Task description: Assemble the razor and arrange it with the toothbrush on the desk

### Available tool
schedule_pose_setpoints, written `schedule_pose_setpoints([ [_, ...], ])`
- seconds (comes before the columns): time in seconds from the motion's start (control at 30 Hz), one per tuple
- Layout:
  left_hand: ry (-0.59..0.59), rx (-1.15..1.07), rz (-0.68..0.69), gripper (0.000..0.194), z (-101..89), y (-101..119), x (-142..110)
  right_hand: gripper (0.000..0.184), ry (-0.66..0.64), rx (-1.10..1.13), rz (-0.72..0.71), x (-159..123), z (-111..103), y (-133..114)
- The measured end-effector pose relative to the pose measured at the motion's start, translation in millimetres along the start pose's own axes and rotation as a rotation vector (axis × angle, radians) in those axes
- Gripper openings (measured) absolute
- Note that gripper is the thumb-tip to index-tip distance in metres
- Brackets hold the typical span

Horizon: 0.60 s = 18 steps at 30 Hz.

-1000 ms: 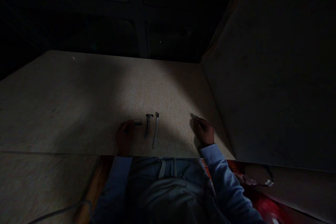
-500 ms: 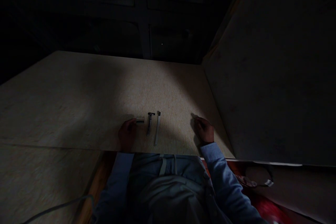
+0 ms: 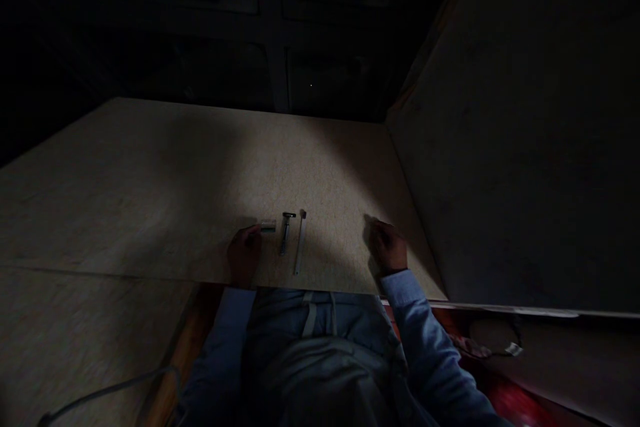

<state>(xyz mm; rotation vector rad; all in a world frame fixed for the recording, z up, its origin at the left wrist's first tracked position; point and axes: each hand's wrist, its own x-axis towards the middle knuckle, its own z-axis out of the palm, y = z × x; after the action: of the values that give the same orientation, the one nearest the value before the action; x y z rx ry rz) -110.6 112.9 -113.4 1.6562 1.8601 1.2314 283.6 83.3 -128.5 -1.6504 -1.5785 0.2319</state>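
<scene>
My left hand (image 3: 244,255) lies on the tabletop with its fingers closed at the left end of a small flat rectangular pack (image 3: 269,225), pale with a dark lower edge. Just right of that pack is a metal safety razor (image 3: 285,235), its head pointing away from me. Beside the razor, a slim toothbrush (image 3: 299,245) with a pale handle and dark head lies roughly parallel. Farther right, my right hand (image 3: 391,248) rests on the table, fingers curled in a loose fist, apart from all these items. Nothing shows in it, though the light is dim.
The pale marbled table (image 3: 300,160) ends at a dark window behind. On the right stands a tall dark panel (image 3: 520,167). A grey cable (image 3: 115,387) crosses the lower left surface. Red cloth (image 3: 515,400) lies below the table at lower right.
</scene>
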Motion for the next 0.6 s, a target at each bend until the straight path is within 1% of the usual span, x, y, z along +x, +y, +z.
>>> schedule_pose_setpoints([
  [0.07, 0.034, 0.014, 0.022, 0.028, -0.3, -1.1, -0.3, 0.038, 0.01, -0.081, -0.046, -1.2, 2.2, -4.0],
  [0.17, 0.126, 0.081, 0.08, 0.025, -1.2, -3.2, -0.1, 0.041, 0.024, -0.309, -0.142, -3.3, 6.9, -10.0],
  [0.23, 0.199, 0.144, 0.12, 0.024, -1.5, -4.8, 0.8, 0.042, -0.006, -0.426, -0.193, -4.7, 9.4, -12.5],
  [0.3, 0.249, 0.2, 0.136, 0.026, -1.2, -6.2, 1.9, 0.043, -0.058, -0.492, -0.23, -6.4, 10.7, -13.6],
  [0.33, 0.255, 0.223, 0.133, 0.028, -0.7, -6.7, 2.4, 0.044, -0.081, -0.517, -0.243, -7.5, 11.0, -13.8],
  [0.4, 0.228, 0.265, 0.113, 0.033, 0.6, -7.6, 3.0, 0.051, -0.107, -0.555, -0.263, -10.1, 11.3, -13.6],
  [0.5, 0.166, 0.308, 0.098, 0.04, 2.3, -9.4, 2.3, 0.059, -0.115, -0.587, -0.297, -14.5, 11.9, -11.7],
  [0.6, 0.149, 0.315, 0.106, 0.045, 2.5, -12.3, -0.1, 0.065, -0.112, -0.597, -0.33, -17.6, 12.7, -8.9],
])
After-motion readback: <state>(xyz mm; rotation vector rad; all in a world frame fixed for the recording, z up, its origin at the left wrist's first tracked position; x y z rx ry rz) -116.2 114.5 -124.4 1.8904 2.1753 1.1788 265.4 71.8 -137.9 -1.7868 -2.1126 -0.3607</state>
